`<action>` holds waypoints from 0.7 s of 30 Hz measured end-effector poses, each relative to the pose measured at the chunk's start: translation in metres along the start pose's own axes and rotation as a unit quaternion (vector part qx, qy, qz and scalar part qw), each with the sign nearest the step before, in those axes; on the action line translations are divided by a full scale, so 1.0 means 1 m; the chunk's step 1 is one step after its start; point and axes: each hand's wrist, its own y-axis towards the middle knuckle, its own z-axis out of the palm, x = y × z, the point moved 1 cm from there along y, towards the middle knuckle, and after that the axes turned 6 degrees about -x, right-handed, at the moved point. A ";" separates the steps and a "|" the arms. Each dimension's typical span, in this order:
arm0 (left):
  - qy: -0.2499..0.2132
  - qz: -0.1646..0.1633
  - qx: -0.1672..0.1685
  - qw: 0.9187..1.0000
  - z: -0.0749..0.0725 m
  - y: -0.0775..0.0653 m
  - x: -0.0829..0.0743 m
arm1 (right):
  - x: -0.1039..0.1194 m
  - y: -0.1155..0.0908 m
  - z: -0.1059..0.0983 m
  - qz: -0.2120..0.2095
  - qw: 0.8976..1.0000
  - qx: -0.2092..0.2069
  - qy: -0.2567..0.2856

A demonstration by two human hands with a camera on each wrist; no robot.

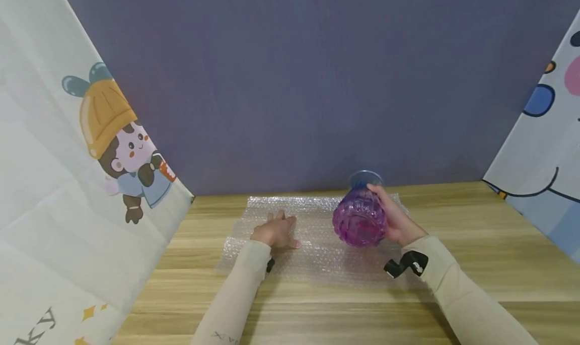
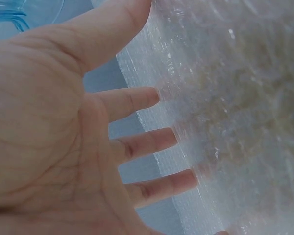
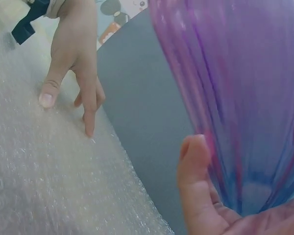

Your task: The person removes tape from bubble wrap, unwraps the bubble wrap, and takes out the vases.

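A ribbed glass vase (image 1: 359,218), purple-pink at its round base and blue at the flared rim, is tilted with its base toward me. My right hand (image 1: 393,219) grips it around the neck, thumb on one side, as the right wrist view also shows. Beneath lies a sheet of clear bubble wrap (image 1: 317,254) spread on the table. On the left part of that sheet my left hand (image 1: 275,230) rests with fingers spread, its fingertips (image 2: 164,139) touching the plastic in the left wrist view.
The wood-grain table (image 1: 476,244) extends past the wrap on both sides. A dark grey-blue panel (image 1: 294,83) rises along its back edge. White printed sheets hang at the left (image 1: 54,148) and right (image 1: 553,148).
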 end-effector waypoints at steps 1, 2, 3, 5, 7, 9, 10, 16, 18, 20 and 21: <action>0.000 0.000 -0.001 1.000 0.000 0.000 0.000 | 0.000 -0.001 0.001 -0.001 1.000 -0.013 -0.013; 0.000 0.000 -0.002 1.000 0.000 0.000 0.000 | 0.001 -0.002 0.001 -0.002 0.999 -0.027 -0.026; 0.001 0.000 -0.002 1.000 0.000 0.000 0.000 | 0.001 -0.002 0.002 -0.002 0.998 -0.041 -0.039; 0.002 0.000 -0.002 1.000 0.000 0.000 0.000 | 0.001 -0.004 0.002 -0.003 0.996 -0.064 -0.061; 0.002 -0.001 -0.002 1.000 -0.001 0.000 0.000 | 0.002 -0.004 0.003 -0.010 0.994 -0.079 -0.072; 0.002 -0.001 -0.002 1.000 -0.002 0.000 0.000 | 0.002 -0.003 0.004 -0.020 0.994 -0.080 -0.069; 0.002 -0.001 -0.002 1.000 -0.002 0.000 0.000 | 0.002 -0.003 0.005 -0.023 0.994 -0.079 -0.066; 0.001 -0.002 -0.001 1.000 -0.002 -0.001 0.001 | 0.003 -0.005 0.013 -0.037 0.994 -0.081 -0.063; -0.001 -0.002 -0.001 1.000 -0.002 -0.001 0.001 | 0.003 -0.005 0.014 -0.038 0.993 -0.088 -0.062; -0.003 -0.002 0.000 1.000 -0.001 -0.001 0.002 | 0.002 -0.005 0.015 -0.036 0.994 -0.090 -0.058; -0.005 -0.001 0.000 1.000 -0.001 -0.001 0.003 | 0.001 -0.004 0.014 -0.035 0.994 -0.088 -0.054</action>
